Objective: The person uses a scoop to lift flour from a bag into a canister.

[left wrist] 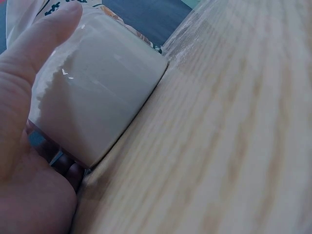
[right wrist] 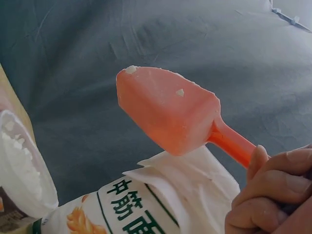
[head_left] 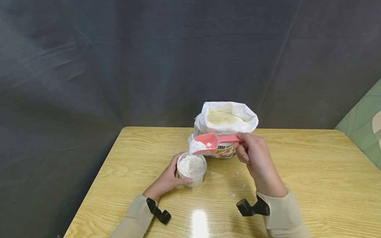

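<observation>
In the head view my right hand (head_left: pixel 253 153) grips the handle of a pink scoop (head_left: pixel 212 140) that carries white flour (head_left: pixel 196 146) at its tip. The scoop hangs tilted over a round clear tub (head_left: pixel 194 181), which holds flour (head_left: pixel 191 166) up near its rim. My left hand (head_left: pixel 169 178) holds the tub from the left, thumb across its near side. The left wrist view shows the tub (left wrist: pixel 107 83) standing on the table. Just behind the scoop stands an open white paper bag of flour (head_left: pixel 202 124); its printed front (right wrist: pixel 122 207) shows in the right wrist view.
Specks of flour (head_left: pixel 240 187) lie on the wooden table (head_left: pixel 312 172) to the right of the tub. A dark curtain (head_left: pixel 190 66) hangs behind the table's back edge. Green patterned material (head_left: pixel 364 115) is at the far right.
</observation>
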The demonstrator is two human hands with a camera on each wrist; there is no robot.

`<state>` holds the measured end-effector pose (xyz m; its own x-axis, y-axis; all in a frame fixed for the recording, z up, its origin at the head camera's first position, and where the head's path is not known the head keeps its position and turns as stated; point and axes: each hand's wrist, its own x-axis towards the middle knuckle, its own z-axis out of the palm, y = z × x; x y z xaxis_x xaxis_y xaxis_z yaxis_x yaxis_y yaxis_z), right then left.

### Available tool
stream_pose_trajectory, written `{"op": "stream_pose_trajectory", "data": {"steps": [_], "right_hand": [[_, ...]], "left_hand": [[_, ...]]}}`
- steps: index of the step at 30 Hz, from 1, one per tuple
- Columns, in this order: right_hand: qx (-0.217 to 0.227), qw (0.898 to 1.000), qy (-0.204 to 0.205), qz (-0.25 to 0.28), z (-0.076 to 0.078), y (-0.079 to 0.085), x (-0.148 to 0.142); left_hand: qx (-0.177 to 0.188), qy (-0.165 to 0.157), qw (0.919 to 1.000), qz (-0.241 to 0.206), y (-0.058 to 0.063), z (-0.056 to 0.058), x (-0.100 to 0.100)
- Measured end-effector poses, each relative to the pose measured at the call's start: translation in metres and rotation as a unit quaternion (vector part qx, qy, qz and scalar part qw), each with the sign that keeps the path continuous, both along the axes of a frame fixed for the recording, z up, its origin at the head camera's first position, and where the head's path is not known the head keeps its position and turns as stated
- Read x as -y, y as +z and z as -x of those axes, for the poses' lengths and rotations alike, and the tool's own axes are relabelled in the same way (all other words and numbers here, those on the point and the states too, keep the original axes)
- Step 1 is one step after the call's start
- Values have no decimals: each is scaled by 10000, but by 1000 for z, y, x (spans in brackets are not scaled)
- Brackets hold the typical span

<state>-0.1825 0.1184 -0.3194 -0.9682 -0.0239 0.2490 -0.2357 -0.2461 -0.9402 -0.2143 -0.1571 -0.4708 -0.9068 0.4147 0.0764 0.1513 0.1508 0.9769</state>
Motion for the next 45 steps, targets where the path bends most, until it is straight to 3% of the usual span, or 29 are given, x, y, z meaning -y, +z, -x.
{"op": "stream_pose_trajectory", "data": {"steps": [5,13,26,30,36,40,45], "right_hand": [[363,9985,-237,-338,0,-2,2],[443,9927,-423,-1041,3,-5,8],[537,9653,-643,-2474,0,-10,26],[260,9582,-646,-2776,-2,-14,31],[-560,9374,-917,-3314,-4,-20,40],[-695,9314,-1010,-3428,-7,-21,44],[-1053,9135,-1092,-3774,-11,-24,47]], "left_hand": [[8,-18,10000,88,-1,0,0],[-35,15,9999,127,1,0,0],[-38,-57,10000,72,3,1,0],[-63,11,9999,105,1,0,0],[-69,38,9999,113,0,1,1],[-83,47,9999,115,2,0,1],[-70,42,9999,124,3,-1,0]]}}
